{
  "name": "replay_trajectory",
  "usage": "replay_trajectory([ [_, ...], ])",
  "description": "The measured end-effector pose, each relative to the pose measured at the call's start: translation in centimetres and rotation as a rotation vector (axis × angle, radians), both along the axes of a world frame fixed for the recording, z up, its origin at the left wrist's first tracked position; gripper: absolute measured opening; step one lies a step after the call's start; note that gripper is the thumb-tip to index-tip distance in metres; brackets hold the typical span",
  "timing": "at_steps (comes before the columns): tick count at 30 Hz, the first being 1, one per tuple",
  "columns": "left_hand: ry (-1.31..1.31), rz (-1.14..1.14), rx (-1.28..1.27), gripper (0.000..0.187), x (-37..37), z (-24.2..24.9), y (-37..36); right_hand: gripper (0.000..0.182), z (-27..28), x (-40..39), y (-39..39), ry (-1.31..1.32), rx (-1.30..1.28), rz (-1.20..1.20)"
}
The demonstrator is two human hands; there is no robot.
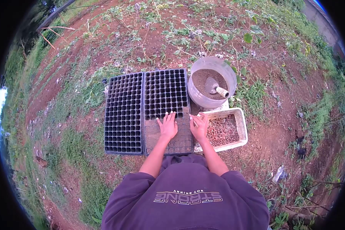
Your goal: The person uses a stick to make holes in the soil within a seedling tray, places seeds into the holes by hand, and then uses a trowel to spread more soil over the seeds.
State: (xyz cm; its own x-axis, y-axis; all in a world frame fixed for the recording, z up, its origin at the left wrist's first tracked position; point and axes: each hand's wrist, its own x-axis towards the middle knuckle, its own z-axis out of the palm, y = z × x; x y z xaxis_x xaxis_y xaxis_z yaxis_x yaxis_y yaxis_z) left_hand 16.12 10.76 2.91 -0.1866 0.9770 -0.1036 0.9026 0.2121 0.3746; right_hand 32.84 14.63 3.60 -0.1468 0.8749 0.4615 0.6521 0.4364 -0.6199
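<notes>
My left hand (168, 126) lies flat with its fingers spread on the soil in the right seedling tray (166, 92). The near part of this black tray is covered with brown soil, while its far cells show dark and unfilled. My right hand (199, 126) is at the tray's right edge, beside a cream plastic basket (239, 128) of reddish-brown seeds or nuts (222, 131). Its fingers are apart and slightly bent, and I see nothing in them. A second black seedling tray (124, 115), with unfilled cells, lies directly left of the first.
Behind the basket stands a whitish round bucket (207, 101) of soil, with a hand trowel (211, 85) resting in it. Weeds and vines (195, 32) cover the reddish ground beyond. A clear plastic bottle (278, 173) lies at the right.
</notes>
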Motion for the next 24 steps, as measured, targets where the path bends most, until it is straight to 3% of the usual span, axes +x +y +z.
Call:
replay_trajectory([
  [24,-0.01,0.01,0.01,0.053,0.09,-0.17,-0.02,0.015,0.23,-0.21,0.05,0.002,0.027,0.023],
])
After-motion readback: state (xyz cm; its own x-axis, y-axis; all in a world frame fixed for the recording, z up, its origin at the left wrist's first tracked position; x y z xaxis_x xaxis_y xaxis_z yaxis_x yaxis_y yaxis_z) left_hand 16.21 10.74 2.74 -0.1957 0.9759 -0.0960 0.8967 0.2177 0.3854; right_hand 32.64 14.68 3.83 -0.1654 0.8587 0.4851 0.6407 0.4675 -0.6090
